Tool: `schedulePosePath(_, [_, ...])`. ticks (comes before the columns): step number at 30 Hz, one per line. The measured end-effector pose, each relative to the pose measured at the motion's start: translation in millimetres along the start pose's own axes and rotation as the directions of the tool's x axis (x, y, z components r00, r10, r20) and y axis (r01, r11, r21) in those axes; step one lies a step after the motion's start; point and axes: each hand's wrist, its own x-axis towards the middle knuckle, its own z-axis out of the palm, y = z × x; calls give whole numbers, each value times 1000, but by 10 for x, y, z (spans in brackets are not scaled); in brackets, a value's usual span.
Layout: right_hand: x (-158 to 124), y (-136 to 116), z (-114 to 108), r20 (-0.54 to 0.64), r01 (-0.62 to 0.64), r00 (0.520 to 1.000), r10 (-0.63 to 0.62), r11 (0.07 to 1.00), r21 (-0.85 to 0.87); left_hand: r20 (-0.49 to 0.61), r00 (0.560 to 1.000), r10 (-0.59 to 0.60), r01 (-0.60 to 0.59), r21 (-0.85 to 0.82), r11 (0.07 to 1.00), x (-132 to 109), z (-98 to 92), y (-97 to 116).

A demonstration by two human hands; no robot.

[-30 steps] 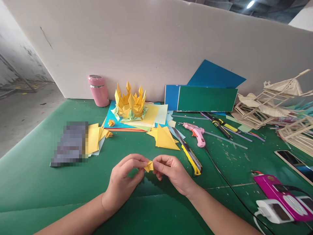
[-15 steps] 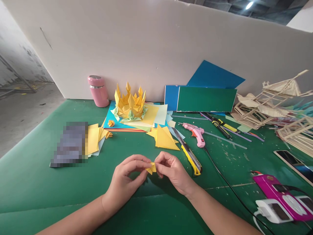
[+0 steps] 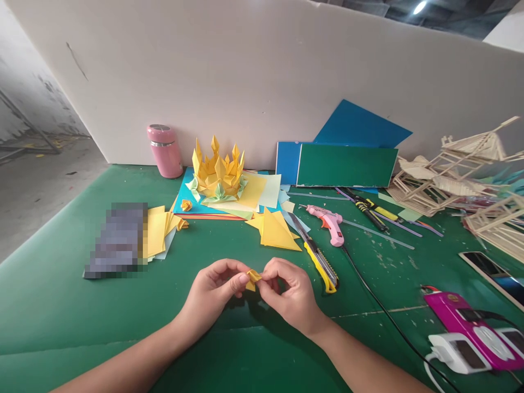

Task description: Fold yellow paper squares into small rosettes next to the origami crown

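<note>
While the yellow crown (image 3: 219,180) stood assembled, your left hand (image 3: 213,286) and right hand (image 3: 290,292) pinched a small paper piece (image 3: 252,276) between them, nearer to you than the crown; it seemed only partly folded. Left of the crown, one rosette (image 3: 186,206) looked finished; flat sheets (image 3: 155,232) seemed unused.

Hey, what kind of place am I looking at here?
Probably a craft workspace: a folded yellow paper crown stands on coloured sheets, a pink glue gun and a yellow utility knife lie nearby, and both hands pinch a small yellow paper piece.
</note>
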Motion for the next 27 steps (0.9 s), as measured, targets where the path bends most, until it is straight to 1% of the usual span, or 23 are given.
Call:
schedulePosePath(1, [-6,-3,5,-11,89,996,-90,994,-70,1,1000,5,-5,-5,1000,-5,0,-7])
schedulePosePath(3, [-14,2,16,-13,246,967,-253,951,-188,0,1000,23,-23,-17,1000,-19,1,-19])
schedulePosePath(5, [-18,20,26,5,371,923,-384,888,-274,9,999,44,-44,-18,999,-32,0,-22])
schedulePosePath(7, [-22,45,28,44,465,876,-481,817,-342,35,998,53,-52,-10,999,-39,1,-16])
schedulePosePath(9, [-25,70,19,97,525,840,-535,753,-396,67,997,49,-49,-1,999,-38,4,-4])
schedulePosePath(11, [-28,87,3,142,554,821,-553,713,-429,82,995,55,-56,6,998,-33,6,3])
schedulePosePath(14, [-26,85,-14,175,565,816,-550,699,-437,73,995,72,-73,8,997,-28,6,-6])
schedulePosePath(16, [-20,69,-11,171,556,825,-538,723,-409,44,993,110,-110,-3,994,-26,3,-27])
schedulePosePath(17, [-16,58,-7,154,531,843,-515,756,-383,29,990,137,-137,-7,991,-23,1,-41])
schedulePosePath(19, [-7,33,2,107,425,905,-413,852,-305,11,982,186,-186,-2,983,-12,-8,-70])
schedulePosePath(21, [2,13,8,66,242,970,-233,951,-193,11,977,214,-214,20,977,6,-17,-94])
schedulePosePath(22, [7,6,8,52,141,990,-135,982,-128,13,974,227,-227,32,973,15,-20,-102])
schedulePosePath(24, [15,3,7,47,-44,998,44,999,-1,14,969,248,-248,51,967,29,-22,-109])
schedulePosePath(27, [28,5,9,75,-252,967,244,956,149,22,966,258,-258,67,964,28,-17,-104])
